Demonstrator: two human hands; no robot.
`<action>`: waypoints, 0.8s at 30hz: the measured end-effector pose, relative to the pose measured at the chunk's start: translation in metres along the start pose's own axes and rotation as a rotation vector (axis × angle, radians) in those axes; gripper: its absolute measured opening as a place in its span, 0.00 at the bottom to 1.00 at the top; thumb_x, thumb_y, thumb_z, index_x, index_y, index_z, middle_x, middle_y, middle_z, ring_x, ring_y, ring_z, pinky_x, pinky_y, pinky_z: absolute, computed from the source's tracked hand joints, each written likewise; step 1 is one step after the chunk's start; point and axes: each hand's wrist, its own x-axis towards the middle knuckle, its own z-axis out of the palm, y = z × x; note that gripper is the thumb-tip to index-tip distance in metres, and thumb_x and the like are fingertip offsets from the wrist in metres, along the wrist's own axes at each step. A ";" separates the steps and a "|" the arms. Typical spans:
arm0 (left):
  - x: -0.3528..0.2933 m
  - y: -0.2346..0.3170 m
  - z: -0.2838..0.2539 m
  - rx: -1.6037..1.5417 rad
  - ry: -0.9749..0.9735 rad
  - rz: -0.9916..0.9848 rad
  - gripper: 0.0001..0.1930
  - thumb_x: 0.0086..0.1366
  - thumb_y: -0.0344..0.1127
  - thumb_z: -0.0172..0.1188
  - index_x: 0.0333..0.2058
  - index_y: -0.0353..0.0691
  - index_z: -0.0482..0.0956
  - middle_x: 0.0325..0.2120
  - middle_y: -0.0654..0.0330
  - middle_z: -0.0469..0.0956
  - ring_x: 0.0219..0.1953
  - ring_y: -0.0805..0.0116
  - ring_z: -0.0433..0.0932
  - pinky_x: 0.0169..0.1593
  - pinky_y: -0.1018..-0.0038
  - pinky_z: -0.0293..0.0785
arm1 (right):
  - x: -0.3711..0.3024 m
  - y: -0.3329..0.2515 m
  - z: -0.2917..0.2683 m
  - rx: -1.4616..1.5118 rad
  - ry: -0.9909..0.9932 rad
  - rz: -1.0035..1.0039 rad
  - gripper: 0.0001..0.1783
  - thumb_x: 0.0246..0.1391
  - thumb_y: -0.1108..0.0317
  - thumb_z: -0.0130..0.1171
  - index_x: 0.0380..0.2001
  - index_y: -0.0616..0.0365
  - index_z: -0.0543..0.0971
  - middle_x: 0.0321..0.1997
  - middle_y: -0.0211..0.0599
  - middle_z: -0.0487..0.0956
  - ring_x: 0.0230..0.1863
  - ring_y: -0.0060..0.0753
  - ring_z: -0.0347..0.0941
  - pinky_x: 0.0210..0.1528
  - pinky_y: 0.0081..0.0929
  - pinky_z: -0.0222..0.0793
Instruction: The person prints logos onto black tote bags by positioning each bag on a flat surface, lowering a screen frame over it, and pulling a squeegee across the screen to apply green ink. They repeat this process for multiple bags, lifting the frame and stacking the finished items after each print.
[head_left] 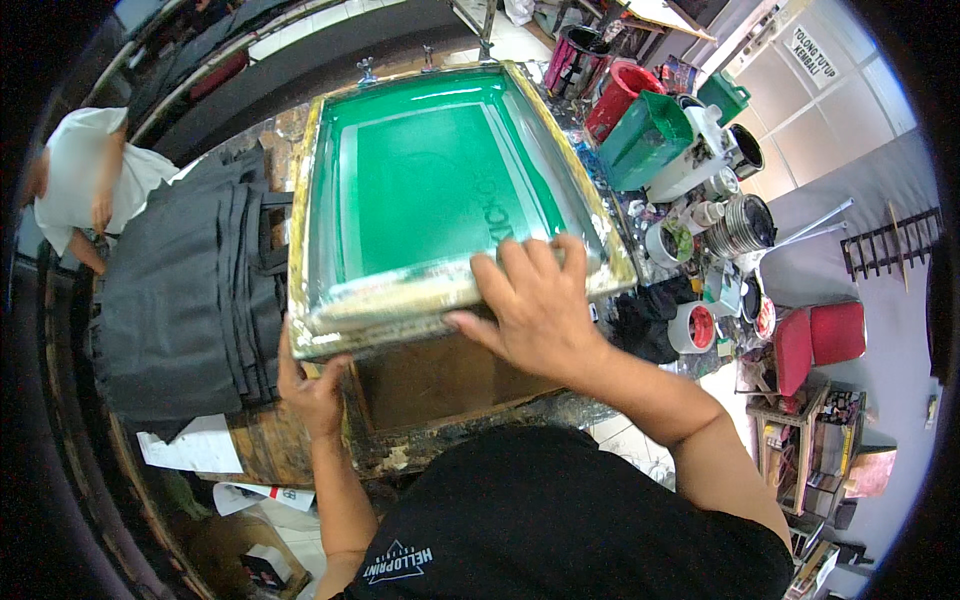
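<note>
A screen printing frame (616,250) with green mesh and tape-covered edges lies in front of me over the worktable. Wet green ink shows along its inner borders, and a pale rectangle outlines the middle of the mesh. Across the near end runs a long, pale, ink-smeared squeegee (405,300), slightly blurred. My right hand (540,305) is closed round it, fingers over the top and thumb on the near side. At the frame's near left corner, my left hand (313,390) grips the edge. A brown board (450,385) shows below the near edge.
Black fabric pieces (180,300) are piled on the left, with a person (95,180) in white beyond. Metal clamps (367,72) stand at the frame's far edge. Ink containers (650,140) and a white tub (690,328) crowd the right. A red chair (815,340) stands farther right.
</note>
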 end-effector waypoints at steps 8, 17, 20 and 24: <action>0.098 0.102 0.033 -0.286 0.217 0.229 0.45 0.65 0.35 0.74 0.74 0.31 0.57 0.57 0.50 0.76 0.54 0.66 0.76 0.56 0.73 0.74 | 0.124 0.036 -0.065 -0.192 0.470 -0.132 0.30 0.56 0.31 0.62 0.28 0.50 0.82 0.27 0.36 0.80 0.32 0.42 0.78 0.46 0.50 0.62; 0.020 -0.015 0.040 1.034 -0.225 -0.293 0.46 0.66 0.61 0.66 0.64 0.21 0.65 0.58 0.33 0.66 0.59 0.32 0.67 0.63 0.46 0.65 | 0.189 0.052 -0.114 -0.104 0.270 -0.074 0.39 0.70 0.30 0.41 0.27 0.56 0.78 0.22 0.36 0.75 0.26 0.35 0.69 0.49 0.45 0.64; 0.014 -0.037 0.045 0.941 -0.154 -0.227 0.39 0.61 0.49 0.73 0.58 0.24 0.68 0.56 0.36 0.67 0.60 0.34 0.67 0.62 0.48 0.66 | 0.202 0.050 -0.131 -0.080 0.161 -0.049 0.38 0.70 0.31 0.40 0.28 0.56 0.78 0.23 0.36 0.76 0.26 0.34 0.70 0.50 0.45 0.65; 0.045 -0.012 0.054 0.611 -0.179 -0.304 0.28 0.62 0.32 0.71 0.55 0.29 0.68 0.55 0.34 0.72 0.57 0.35 0.73 0.61 0.51 0.69 | 0.207 0.063 -0.123 -0.144 0.353 -0.078 0.37 0.64 0.30 0.50 0.26 0.56 0.81 0.24 0.41 0.81 0.30 0.44 0.78 0.46 0.47 0.68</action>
